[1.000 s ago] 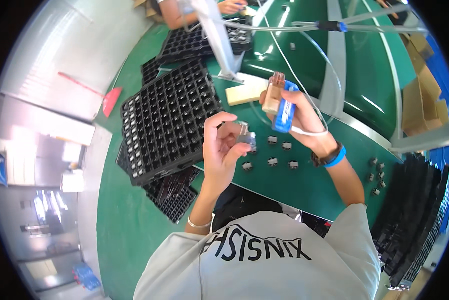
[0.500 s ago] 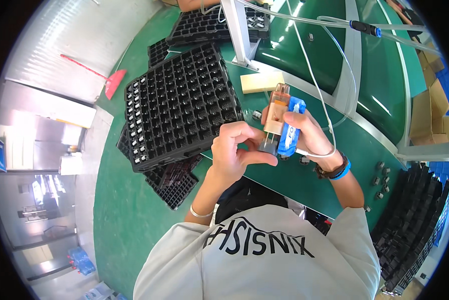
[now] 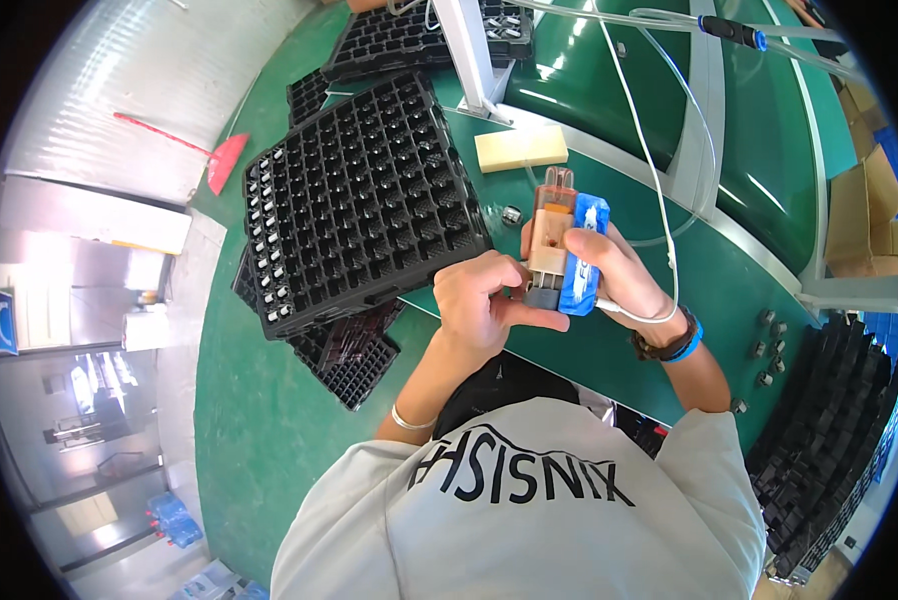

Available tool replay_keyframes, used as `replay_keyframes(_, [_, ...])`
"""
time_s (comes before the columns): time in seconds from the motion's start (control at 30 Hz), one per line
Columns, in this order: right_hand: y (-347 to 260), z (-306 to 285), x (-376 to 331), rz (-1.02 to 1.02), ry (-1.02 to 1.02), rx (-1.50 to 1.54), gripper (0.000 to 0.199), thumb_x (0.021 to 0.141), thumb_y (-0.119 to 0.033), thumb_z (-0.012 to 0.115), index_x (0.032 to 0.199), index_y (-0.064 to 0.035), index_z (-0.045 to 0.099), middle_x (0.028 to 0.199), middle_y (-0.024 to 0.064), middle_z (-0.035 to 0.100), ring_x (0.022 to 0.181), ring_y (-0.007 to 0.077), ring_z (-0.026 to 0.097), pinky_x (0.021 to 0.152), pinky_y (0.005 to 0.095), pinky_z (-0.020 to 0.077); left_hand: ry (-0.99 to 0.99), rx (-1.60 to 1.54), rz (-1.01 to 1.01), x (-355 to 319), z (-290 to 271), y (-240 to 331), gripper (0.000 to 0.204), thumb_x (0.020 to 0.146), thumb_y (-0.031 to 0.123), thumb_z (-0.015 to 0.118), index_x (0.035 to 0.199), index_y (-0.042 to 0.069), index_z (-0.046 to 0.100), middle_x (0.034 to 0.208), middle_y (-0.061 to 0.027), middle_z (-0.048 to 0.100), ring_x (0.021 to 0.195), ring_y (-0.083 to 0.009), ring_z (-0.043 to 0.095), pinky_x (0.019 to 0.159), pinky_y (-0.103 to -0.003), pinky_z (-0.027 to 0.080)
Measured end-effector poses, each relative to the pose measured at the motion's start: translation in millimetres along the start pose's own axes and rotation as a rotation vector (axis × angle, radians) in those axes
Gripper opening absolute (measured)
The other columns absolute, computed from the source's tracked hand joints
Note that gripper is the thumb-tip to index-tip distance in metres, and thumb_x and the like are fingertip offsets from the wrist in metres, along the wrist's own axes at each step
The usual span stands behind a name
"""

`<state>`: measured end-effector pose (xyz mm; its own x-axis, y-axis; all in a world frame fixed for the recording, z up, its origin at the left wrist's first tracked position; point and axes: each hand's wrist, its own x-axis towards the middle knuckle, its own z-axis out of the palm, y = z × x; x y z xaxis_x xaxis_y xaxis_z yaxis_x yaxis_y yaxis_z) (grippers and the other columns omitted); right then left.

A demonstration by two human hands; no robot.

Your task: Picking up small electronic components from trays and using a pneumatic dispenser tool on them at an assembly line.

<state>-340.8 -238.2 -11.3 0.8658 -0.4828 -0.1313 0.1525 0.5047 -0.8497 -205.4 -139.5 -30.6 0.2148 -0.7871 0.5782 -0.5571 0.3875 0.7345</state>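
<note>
Across the green worktop [image 3: 609,350] I see a big black compartment tray [image 3: 354,200], mostly empty cells, small metal parts only in its left column; more trays beneath it are half hidden. Right edge: stacked black trays [image 3: 829,440], cut off by the rim. Cream block [image 3: 521,148] lies past the hands. Right hand [image 3: 619,275] wraps a blue-and-tan handheld tool [image 3: 561,250] with a thin white tube, held just above the worktop's near edge. Left hand [image 3: 479,305], grip pinched at the tool's grey lower end; whatever it pinches is too small to make out. Loose small parts [image 3: 764,350] sit right.
</note>
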Motion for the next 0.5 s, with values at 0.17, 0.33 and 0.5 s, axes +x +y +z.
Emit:
replay_keyframes(0.17, [-0.9, -1.5, 3.9, 0.011, -0.017, 0.123, 0.05, 0.08, -0.04, 0.052, 0.109, 0.0001, 0.046, 0.094, 0.0094, 0.056, 0.084, 0.0171, 0.058, 0.073, 0.0285, 0.0486, 0.108, -0.146, 0.091, 9.3, 11.7, 2.0, 0.051, 0.05, 0.021, 0.083, 0.08, 0.006, 0.045, 0.058, -0.0057, 0.053, 0.046, -0.0144, 0.051, 0.042, -0.022, 0.038])
replay_keyframes(0.33, [7.3, -6.4, 10.1, -0.023, 0.022, 0.112, 0.047, 0.082, -0.04, 0.051, 0.107, 0.0001, 0.047, 0.096, 0.0087, 0.055, 0.087, 0.0165, 0.057, 0.077, 0.0285, 0.0466, -0.051, -0.279, -0.239, 4.7, 4.3, 0.1, 0.072, 0.054, 0.0, 0.081, 0.108, 0.008, 0.033, 0.081, -0.0059, 0.055, 0.066, -0.0127, 0.056, 0.052, -0.021, 0.04])
replay_keyframes(0.5, [-1.3, -64.9, 60.5, -0.148, 0.289, -0.209, 0.042, 0.085, -0.029, 0.052, 0.115, 0.0005, 0.045, 0.105, 0.0057, 0.053, 0.094, 0.0142, 0.053, 0.085, 0.0267, 0.0424, 0.138, -0.196, -0.277, 0.2, 9.9, -7.5, 0.075, 0.061, 0.004, 0.079, 0.12, 0.008, 0.032, 0.088, -0.0059, 0.055, 0.065, -0.0106, 0.052, 0.054, -0.02, 0.038])
